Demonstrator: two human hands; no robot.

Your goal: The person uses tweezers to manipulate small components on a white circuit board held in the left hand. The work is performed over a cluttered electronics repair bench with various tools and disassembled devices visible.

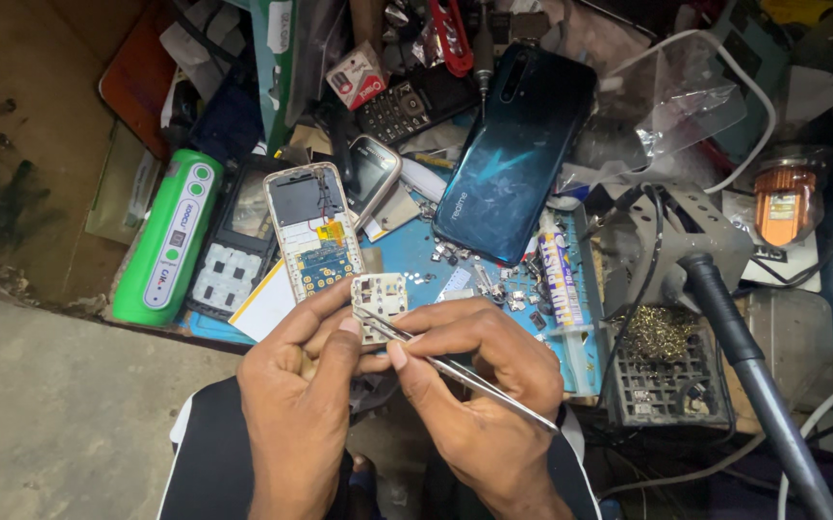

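Left hand (306,371): fingers pinching a small pale keypad circuit board (379,300), held above the near edge of the cluttered bench (416,260). Right hand (474,371): fingers closed on slim steel tweezers (455,366), tips touching the board. Behind: opened white phone chassis (312,226) with yellow sticker; green cylindrical device (168,238) with white oblong label, far left; dark teal smartphone (515,154) lying back up; small red-and-white packet (357,75) at rear.
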